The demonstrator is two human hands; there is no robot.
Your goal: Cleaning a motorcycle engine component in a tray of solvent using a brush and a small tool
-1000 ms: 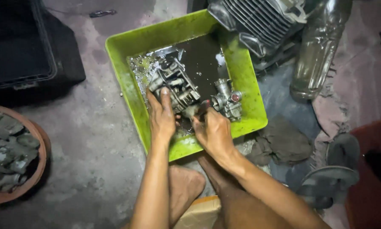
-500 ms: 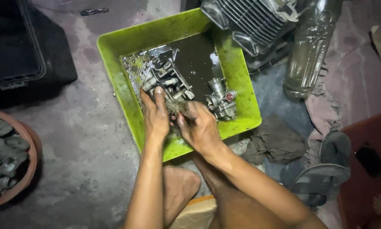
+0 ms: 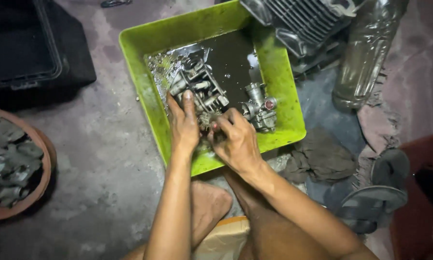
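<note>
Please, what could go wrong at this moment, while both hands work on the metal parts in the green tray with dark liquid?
1. The left hand and right hand are bare in the dark liquid, which may irritate skin.
2. The wet small part between them could slip and sink out of sight.
3. The green tray sits on the floor close to the knees, so a nudge might spill it.

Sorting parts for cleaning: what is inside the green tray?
The green tray holds dark liquid and two metal engine parts. The left hand and right hand cover whatever lies beneath them.
</note>
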